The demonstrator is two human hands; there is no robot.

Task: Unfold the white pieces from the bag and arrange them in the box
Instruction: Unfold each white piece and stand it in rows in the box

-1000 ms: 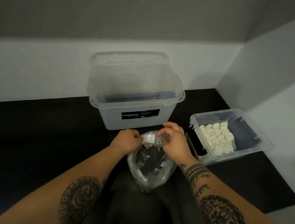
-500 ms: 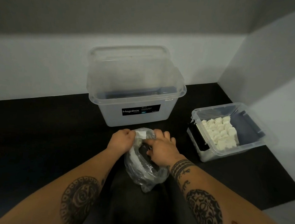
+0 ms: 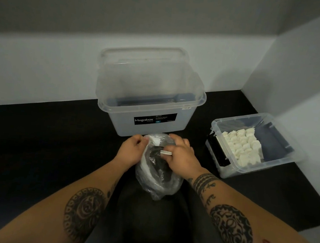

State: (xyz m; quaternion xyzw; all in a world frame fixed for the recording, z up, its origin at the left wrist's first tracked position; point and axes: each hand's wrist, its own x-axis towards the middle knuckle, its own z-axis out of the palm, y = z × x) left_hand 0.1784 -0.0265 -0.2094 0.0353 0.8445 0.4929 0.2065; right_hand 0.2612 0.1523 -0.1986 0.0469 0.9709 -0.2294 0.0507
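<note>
Landmark: Megabox tub [image 3: 147, 128]. Clear, open on top, standing on the black surface [image 3: 37, 139], with its black label [image 3: 154, 119] on the wall facing you.
Lid: a clear lid [image 3: 142, 54] stands upright just behind the Megabox tub, against the pale wall.
Bag: the clear plastic bag [image 3: 156, 179] sits just in front of the Megabox tub on your side, mouth up and near the tub's front wall. Dark contents show through, and I can't tell what they are.
Left hand: your left hand [image 3: 131, 150] is in front of the tub at the bag's left rim, fingers curled and clenching the plastic at the mouth.
Right hand: your right hand [image 3: 181, 154] is in front of the tub's right half, at the bag's mouth. Thumb and fingers pinch a folded white piece [image 3: 165, 152], flat, right at the opening.
White patch [image 3: 155, 140]: on the bag's top rim between your hands. I can't tell if it's a piece or a sticker.
Small box [image 3: 248, 168]: clear and open, right of the Megabox tub and a bit nearer you.
White pieces [image 3: 244, 146]: in rows inside the small box, touching one another.
Black insert [image 3: 218, 151]: leans at the small box's wall nearest the tub. I can't tell what it is.
Forearms: both are bare and tattooed, reaching from your side toward the tub.
</note>
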